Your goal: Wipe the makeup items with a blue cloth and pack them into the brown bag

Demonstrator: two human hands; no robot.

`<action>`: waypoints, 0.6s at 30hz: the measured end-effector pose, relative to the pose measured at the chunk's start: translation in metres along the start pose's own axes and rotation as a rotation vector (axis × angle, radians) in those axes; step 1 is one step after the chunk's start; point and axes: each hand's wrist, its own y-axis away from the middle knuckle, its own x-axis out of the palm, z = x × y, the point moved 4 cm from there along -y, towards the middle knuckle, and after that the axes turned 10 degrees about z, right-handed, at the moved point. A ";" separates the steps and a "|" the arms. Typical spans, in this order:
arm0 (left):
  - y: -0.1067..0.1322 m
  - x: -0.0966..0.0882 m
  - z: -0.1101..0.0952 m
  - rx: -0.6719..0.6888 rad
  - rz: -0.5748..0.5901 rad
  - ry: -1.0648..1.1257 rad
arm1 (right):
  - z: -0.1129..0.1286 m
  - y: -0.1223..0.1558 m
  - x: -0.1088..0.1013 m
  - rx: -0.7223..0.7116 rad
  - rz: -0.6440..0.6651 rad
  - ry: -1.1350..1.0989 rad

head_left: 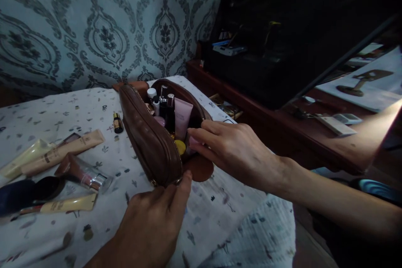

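A brown quilted cosmetic bag (147,138) stands open on the patterned bedsheet (220,213). Inside it I see a pink tube (182,117), a white-capped bottle (152,93), dark lipstick-like tubes (166,106) and a yellow round cap (180,146). My left hand (153,222) pinches the near end of the bag by its zipper edge. My right hand (232,148) reaches into the bag's opening from the right, fingers together on a small pink item (193,142) that I cannot make out.
Several beige tubes (63,150), a brown-capped clear bottle (84,173), a dark compact (28,192) and a yellow tube (67,205) lie at the left. A small gold-banded bottle (117,122) stands behind the bag. A dark wooden dresser (282,125) with a mirror is on the right.
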 end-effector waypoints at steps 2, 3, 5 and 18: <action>-0.001 -0.003 0.001 0.010 0.000 0.002 | 0.000 0.002 0.000 -0.003 -0.011 -0.017; -0.002 -0.005 0.002 0.014 -0.002 0.003 | -0.001 0.003 0.000 -0.006 -0.015 -0.026; -0.003 -0.008 0.004 0.019 0.017 0.009 | -0.001 0.005 0.000 -0.011 -0.017 -0.040; -0.002 -0.018 0.010 0.039 0.108 -0.183 | -0.010 0.022 0.001 -0.097 -0.229 -0.144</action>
